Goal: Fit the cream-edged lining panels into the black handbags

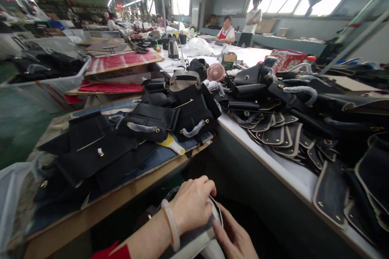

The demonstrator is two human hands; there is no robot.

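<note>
Low in front of me, below the table edges, lies a black leather bag [200, 234] with a pale lining and a light rim. My left hand [194, 200], wearing a pale bangle at the wrist, bends over its upper edge with the fingers curled down onto it. Around the right side of that edge wraps my right hand [235, 234], its thumb on the near face and its fingers behind. The left fingertips are partly hidden, and the lower part of the bag runs out of view.
On the left, black bags [148, 121] with plastic-wrapped handles lie on a cardboard-edged table. The white table [273, 166] at right bears stacked black flaps [279, 133] and more bags. A pink fan [215, 72] and a kettle [173, 48] stand farther back. Two people are beyond.
</note>
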